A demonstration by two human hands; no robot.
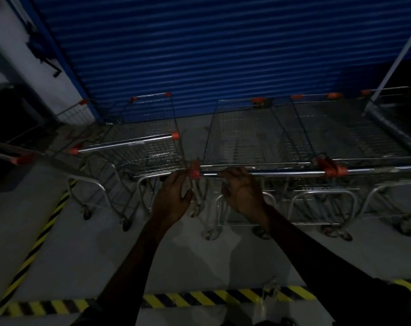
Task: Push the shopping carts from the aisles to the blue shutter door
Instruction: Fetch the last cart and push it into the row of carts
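Observation:
Several wire shopping carts with orange handle caps stand in a row in front of the blue shutter door. The middle cart faces the shutter, and its chrome handle bar runs across right in front of me. My right hand grips that bar near its left end, fingers curled over it. My left hand is at the bar's orange left end cap, fingertips touching it, palm turned inward and fingers only loosely bent.
Another cart stands to the left, more carts to the right. Yellow-black hazard stripes mark the grey floor behind and on the left. A white wall borders the shutter at left; a metal frame leans at right.

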